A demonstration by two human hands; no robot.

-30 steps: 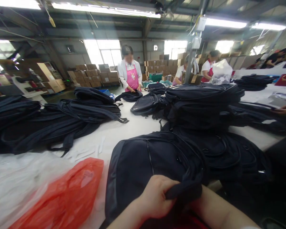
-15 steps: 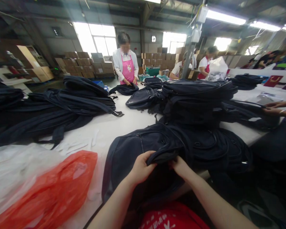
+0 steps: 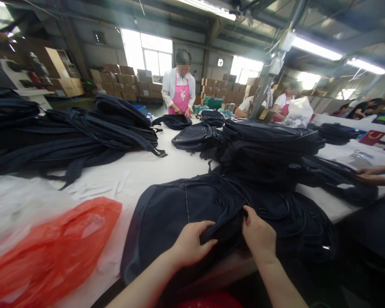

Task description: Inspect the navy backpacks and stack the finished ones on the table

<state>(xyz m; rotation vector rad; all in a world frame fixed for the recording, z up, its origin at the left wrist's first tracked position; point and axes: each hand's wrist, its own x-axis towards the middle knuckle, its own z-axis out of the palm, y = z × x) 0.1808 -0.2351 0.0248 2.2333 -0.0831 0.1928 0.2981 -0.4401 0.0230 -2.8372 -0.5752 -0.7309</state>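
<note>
A dark navy backpack lies on the white table in front of me. My left hand grips the backpack's near edge, thumb on one side and fingers on the other. Farther right along the same edge, my right hand pinches the fabric near its zipper between thumb and fingers. The inside of the fold between my hands is dark and hard to make out. Just beyond my right hand, another navy backpack lies against this one.
Stacked backpacks rise behind my right hand; another heap lies left. An orange plastic bag and clear plastic cover the near left. A person in a pink apron stands across the table. Another person's hands touch a backpack at right.
My right hand has come out from under the flap and moved up and right along the edge. My left hand sits slightly lower. The edge is now spread between them; the view has shifted.
</note>
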